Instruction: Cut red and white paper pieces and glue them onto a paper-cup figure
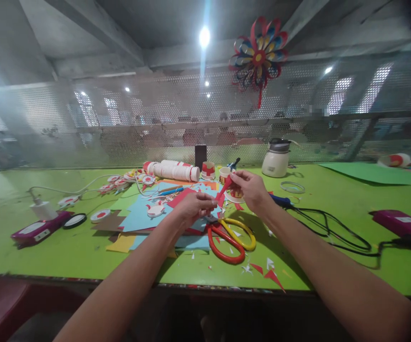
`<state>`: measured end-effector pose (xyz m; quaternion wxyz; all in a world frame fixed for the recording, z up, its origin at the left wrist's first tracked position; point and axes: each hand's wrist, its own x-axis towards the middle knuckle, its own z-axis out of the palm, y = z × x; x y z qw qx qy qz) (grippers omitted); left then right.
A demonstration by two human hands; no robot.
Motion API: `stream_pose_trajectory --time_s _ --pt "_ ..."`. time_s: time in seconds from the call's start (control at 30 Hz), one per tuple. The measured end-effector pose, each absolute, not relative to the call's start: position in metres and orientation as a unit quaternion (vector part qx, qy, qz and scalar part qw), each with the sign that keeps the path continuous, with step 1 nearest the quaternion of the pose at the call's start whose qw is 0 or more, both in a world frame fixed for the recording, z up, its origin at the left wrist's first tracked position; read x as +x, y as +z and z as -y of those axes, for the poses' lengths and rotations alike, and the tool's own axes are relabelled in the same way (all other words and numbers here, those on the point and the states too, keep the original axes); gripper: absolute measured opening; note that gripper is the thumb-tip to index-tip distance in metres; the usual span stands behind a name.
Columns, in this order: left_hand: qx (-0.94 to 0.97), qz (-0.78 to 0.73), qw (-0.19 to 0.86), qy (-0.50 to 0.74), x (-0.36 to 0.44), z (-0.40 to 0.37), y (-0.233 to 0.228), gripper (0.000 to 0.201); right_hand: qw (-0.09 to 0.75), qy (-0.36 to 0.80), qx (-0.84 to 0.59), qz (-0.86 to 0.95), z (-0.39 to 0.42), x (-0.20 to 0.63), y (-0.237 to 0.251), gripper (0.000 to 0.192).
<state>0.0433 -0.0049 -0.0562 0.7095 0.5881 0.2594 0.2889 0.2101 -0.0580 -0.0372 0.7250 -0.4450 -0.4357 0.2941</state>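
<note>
Over the middle of a green table (66, 251), my left hand (193, 207) pinches the lower end of a small red paper piece (224, 188). My right hand (250, 189) pinches its upper end. Both hands hover above a spread of blue, red and yellow paper sheets (139, 216). Red-and-yellow scissors (230, 237) lie flat on the table just below my hands. Small red and white paper scraps (267, 270) are scattered near the front edge.
A row of stacked paper cups (172, 171), a white pot (275, 159) and a glue gun (280, 200) with black cable (333, 232) sit behind. Magenta devices lie at left (40, 229) and right (403, 223). A paper pinwheel (258, 54) hangs on the mesh wall.
</note>
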Motion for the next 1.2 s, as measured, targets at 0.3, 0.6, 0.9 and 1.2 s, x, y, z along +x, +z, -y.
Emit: stream_pose_trajectory --time_s 0.3,0.6,0.9,1.2 --pt "0.598 -0.240 0.696 0.318 0.045 0.002 -0.058 0.026 0.731 0.302 -0.445 0.420 0.059 0.215 -0.034 0.031" --pt "0.611 -0.222 0.671 0.357 0.045 0.001 -0.057 0.024 0.726 0.312 -0.457 0.408 0.061 0.214 -0.031 0.032" --pt "0.514 -0.229 0.621 0.546 0.035 -0.014 -0.044 0.021 0.534 0.288 -0.578 0.545 0.061 0.210 -0.041 0.037" --pt "0.517 -0.250 0.554 0.603 0.031 -0.014 -0.038 0.017 0.438 0.077 -0.582 0.681 0.079 0.180 -0.033 0.024"
